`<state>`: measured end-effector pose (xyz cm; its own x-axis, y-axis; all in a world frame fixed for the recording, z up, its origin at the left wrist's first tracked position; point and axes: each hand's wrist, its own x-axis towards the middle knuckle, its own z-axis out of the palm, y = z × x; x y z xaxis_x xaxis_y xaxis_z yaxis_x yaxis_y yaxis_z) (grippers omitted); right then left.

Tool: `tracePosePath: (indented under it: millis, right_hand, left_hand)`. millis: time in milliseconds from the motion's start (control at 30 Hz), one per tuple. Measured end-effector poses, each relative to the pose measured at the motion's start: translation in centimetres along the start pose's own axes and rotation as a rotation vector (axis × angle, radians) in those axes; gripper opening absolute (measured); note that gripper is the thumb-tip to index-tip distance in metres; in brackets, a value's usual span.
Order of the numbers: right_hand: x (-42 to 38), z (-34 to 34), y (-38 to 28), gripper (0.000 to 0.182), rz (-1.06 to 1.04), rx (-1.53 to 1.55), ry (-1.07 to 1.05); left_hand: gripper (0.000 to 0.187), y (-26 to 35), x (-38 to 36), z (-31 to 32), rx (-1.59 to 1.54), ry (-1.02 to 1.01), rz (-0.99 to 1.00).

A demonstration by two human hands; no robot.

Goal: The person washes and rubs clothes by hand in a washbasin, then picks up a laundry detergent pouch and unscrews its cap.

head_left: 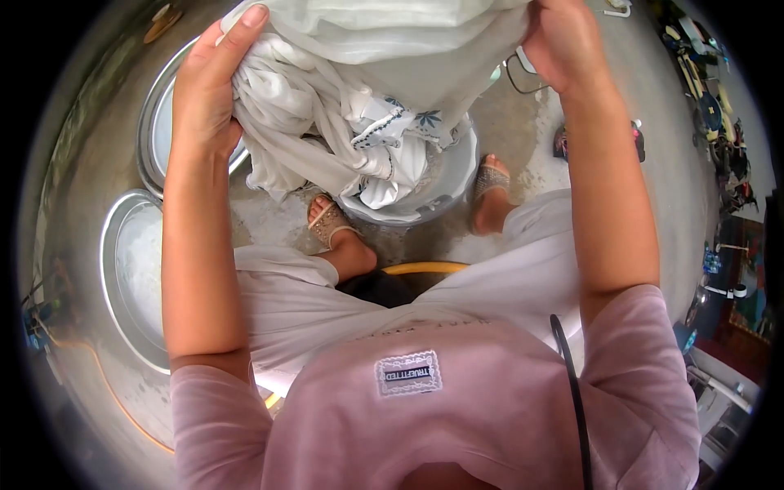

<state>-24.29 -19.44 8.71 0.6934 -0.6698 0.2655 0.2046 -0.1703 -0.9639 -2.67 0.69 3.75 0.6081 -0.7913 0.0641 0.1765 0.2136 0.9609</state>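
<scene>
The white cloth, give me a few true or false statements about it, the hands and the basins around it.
1. Both hands grip the white cloth. True: the left hand and the right hand each hold it.
2. The cloth hangs over a red bucket. False: a pale basin sits below it.
3. Two metal basins lie beside the left arm. True.
4. The person is barefoot. False: sandals are on both feet.
5. The cloth has blue embroidery. True.

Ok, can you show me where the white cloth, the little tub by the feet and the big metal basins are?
white cloth [327,106], head view, on hanging folds.
tub [445,192], head view, on its rim.
metal basins [135,278], head view, on the nearer one's inside.
</scene>
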Motion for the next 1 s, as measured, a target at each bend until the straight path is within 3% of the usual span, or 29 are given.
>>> tracePosePath:
  millis: [67, 133, 167, 233, 267, 333, 367, 433, 467, 533, 600, 667, 733, 800, 867, 933, 1000]
  right_hand:
    - [-1.6, 4.9, -2.3, 0.014, 0.157, -0.630, -0.196]
    - [-2.5, 7.5, -0.8, 0.013, -0.112, -0.603, -0.321]
    - [-2.7, 8.3, -1.1, 0.013, -0.111, -0.604, -0.315]
    - [-2.9, 9.7, -2.6, 0.013, -0.847, -1.003, -0.516]
    - [-2.8, 9.6, -2.7, 0.013, -0.847, -1.004, -0.512]
    - [-2.3, 9.4, -2.7, 0.015, -0.649, -0.999, -0.594]
    - [-2.3, 9.3, -2.0, 0.015, -0.648, -1.000, -0.595]
    - [-2.7, 8.7, 1.1, 0.012, -0.143, -0.331, -0.181]
    - [-2.6, 8.3, 2.4, 0.012, -0.142, -0.334, -0.182]
    - [-2.5, 7.6, 5.0, 0.029, -0.095, -0.184, -0.210]
    - [-3.5, 7.1, 7.9, 0.032, -0.103, -0.246, -0.192]
    - [-4.5, 6.2, 10.3, 0.037, 0.314, -0.646, -0.227]
    - [-4.5, 5.7, 12.9, 0.035, 0.407, -1.040, -0.231]
    - [-5.0, 4.2, 16.1, 0.031, 0.504, -1.183, -0.163]
    - [-6.0, 0.8, 20.0, 0.029, 0.411, -1.430, -0.120]
    - [-5.8, -2.2, 21.6, 0.022, 0.416, -1.308, 0.087]
    - [-4.8, -7.4, 22.0, 0.018, 0.513, -0.379, 0.269]
  left_hand:
    - [0.039, -0.6, -0.6, 0.9, 0.048, -0.075, 0.004]
    - [0.048, -1.2, -1.6, 2.5, 0.118, -0.315, 0.060]
    - [0.054, -1.3, -2.0, 3.1, 0.221, -0.369, 0.086]
    - [0.048, -1.8, -2.3, 4.2, 0.239, -0.366, 0.130]
    - [0.041, -1.9, -2.4, 4.6, 0.257, -0.354, 0.174]
    - [0.036, -1.5, -3.1, 4.9, 0.392, -0.293, 0.170]
    - [0.032, -1.4, -3.2, 4.9, 0.415, -0.269, 0.151]
    - [0.028, -1.4, -3.0, 4.6, 0.434, -0.247, 0.132]
    - [0.023, -1.4, -2.6, 4.1, 0.361, -0.188, 0.090]
    - [0.019, -1.3, -2.1, 3.7, 0.286, -0.123, 0.048]
    - [0.018, -0.9, -1.7, 3.3, -0.001, -0.047, 0.000]
    - [0.015, -0.4, -1.8, 3.4, 0.014, 0.056, 0.008]
    - [0.019, 0.0, -2.3, 3.1, 0.186, 0.119, 0.217]
    - [0.019, 0.0, -2.4, 2.0, 0.196, 0.096, 0.252]
    - [0.020, 0.6, -2.4, 1.7, 0.206, 0.064, 0.293]
    - [0.021, 1.5, -2.9, 2.1, 0.129, 0.141, 0.385]
    - [0.022, 1.5, -1.8, 0.2, 0.045, 0.159, 0.344]
